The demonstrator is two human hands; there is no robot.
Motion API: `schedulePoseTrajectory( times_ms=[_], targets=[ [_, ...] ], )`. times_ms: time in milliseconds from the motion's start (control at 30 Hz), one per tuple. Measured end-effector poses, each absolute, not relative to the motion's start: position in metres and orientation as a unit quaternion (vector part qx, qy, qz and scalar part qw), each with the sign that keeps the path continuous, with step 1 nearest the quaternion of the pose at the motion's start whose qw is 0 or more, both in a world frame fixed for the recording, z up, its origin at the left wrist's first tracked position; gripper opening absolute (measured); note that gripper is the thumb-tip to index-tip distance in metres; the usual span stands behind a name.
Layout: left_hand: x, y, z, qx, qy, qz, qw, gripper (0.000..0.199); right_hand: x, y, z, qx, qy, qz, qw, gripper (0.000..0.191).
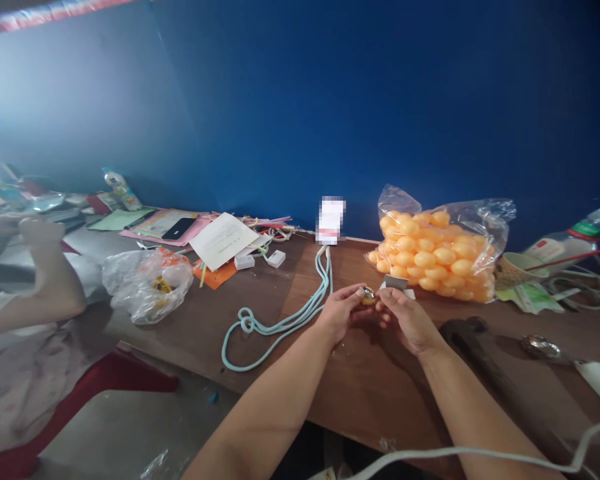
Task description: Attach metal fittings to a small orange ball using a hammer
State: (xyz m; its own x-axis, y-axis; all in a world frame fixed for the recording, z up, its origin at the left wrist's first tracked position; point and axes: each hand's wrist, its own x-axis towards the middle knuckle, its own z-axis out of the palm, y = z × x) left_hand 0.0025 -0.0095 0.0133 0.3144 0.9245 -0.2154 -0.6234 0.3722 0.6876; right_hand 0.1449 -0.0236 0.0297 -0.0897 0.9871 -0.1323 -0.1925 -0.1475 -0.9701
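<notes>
My left hand (pixel 341 312) is closed around a small, rounded, shiny silver-and-gold piece (pixel 367 295), held just above the brown table. Close against its right side, the fingers of my right hand (pixel 405 319) are pinched together; what lies between them is too small to make out. A small grey-and-white card (pixel 395 283) shows just behind my right fingers, and I cannot tell whether they touch it. Beyond my hands lies a clear plastic bag (pixel 433 253) full of orange egg-shaped balls. A light blue lanyard (pixel 280 328) loops across the table left of my left hand.
A pixelated badge (pixel 331 220) leans by the blue wall (pixel 330 100). Leftward are papers (pixel 223 241), a phone (pixel 179 229), small white boxes (pixel 277 259) and a crumpled plastic bag (pixel 147 287). Another person's arm (pixel 53 273) rests far left. Another shiny piece (pixel 543 347) and a white cable (pixel 430 452) are at right.
</notes>
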Motion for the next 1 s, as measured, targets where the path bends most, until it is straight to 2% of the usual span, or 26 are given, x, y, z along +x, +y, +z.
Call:
schedulePoseTrajectory(
  times_ms=[700,833,1000],
  targets=[
    [0.007,-0.007,0.004,0.281,0.309,0.499,0.759,0.032,0.146,-0.017,0.016,-0.501,-0.495,0.538,0.464,0.04],
    [0.005,-0.004,0.006,0.248,0.288,0.501,0.777,0.031,0.146,-0.02,0.025,-0.497,-0.504,0.512,0.487,0.036],
    [-0.002,-0.002,0.01,0.204,0.227,0.491,0.816,0.031,0.165,-0.028,0.059,-0.487,-0.485,0.442,0.577,0.033]
  ],
)
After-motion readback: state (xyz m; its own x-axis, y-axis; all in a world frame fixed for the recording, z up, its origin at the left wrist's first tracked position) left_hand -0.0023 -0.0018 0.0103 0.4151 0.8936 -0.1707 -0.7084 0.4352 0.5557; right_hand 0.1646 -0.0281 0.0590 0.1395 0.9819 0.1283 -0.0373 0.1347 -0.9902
